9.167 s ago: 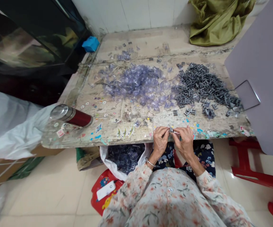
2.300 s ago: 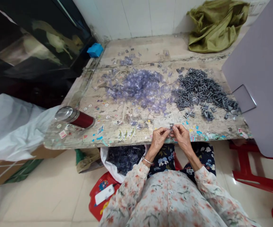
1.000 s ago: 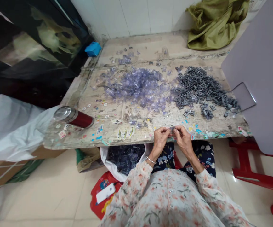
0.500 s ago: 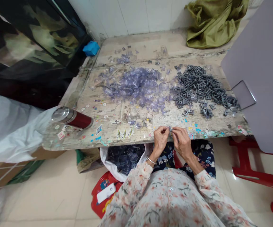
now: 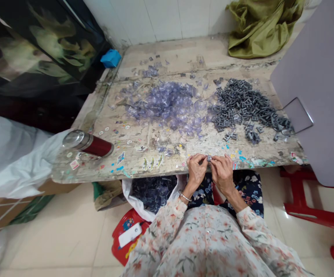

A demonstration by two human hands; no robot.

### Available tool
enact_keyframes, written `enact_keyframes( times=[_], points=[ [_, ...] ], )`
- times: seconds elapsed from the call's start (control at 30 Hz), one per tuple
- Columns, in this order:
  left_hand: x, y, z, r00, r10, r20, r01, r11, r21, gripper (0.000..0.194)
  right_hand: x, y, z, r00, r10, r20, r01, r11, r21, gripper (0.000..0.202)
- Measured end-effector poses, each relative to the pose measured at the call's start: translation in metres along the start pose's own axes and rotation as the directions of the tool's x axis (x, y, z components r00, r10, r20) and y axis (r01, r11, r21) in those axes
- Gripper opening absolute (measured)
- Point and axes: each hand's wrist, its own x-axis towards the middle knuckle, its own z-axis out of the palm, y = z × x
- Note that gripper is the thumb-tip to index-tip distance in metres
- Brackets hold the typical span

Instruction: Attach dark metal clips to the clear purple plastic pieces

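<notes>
A small grey plastic piece (image 5: 209,158) is pinched between the fingertips of both hands, just above the table's front edge. My left hand (image 5: 196,169), with a bangle at the wrist, grips it from the left. From the right, my right hand (image 5: 222,173) holds it with thumb and forefinger. The fingers cover part of the piece, so its exact form cannot be made out. Beyond the hands lie a heap of clear purplish plastic pieces (image 5: 169,102) and, to the right, a heap of dark grey plastic parts (image 5: 242,100).
The worn wooden table (image 5: 143,134) carries a red thermos (image 5: 97,146) at left and a blue box (image 5: 111,58) at the back. A white sack (image 5: 128,192) of dark pieces stands below the front edge. A grey panel (image 5: 319,88) and red stool (image 5: 296,200) are at right.
Both hands stay at the same spot with the small piece. My right fingers have shifted slightly around it, and more of the grey piece shows now.
</notes>
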Motion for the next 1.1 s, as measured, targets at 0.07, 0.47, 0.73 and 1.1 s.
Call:
enact_keyframes(
  times=[0.07,0.47,0.73,1.1],
  points=[
    [0.000,0.001,0.000,1.000,-0.010,0.002,0.010,1.000,0.010,0.014,-0.001,0.000,0.000,1.000,0.012,0.010,-0.012,1.000,0.005,0.020],
    [-0.002,-0.003,-0.003,0.999,0.042,0.003,-0.043,0.999,0.034,0.015,-0.001,-0.001,0.006,0.998,0.063,0.013,-0.063,0.998,0.003,0.016],
    [-0.004,-0.006,-0.005,0.995,0.084,0.048,-0.089,0.990,0.106,0.015,-0.002,0.005,0.004,0.997,0.070,0.039,-0.071,0.997,0.027,0.014],
    [-0.011,-0.013,-0.008,0.981,0.150,0.122,-0.178,0.948,0.264,0.017,-0.005,0.020,-0.001,0.980,0.070,0.184,-0.077,0.997,0.029,0.033]
  ],
)
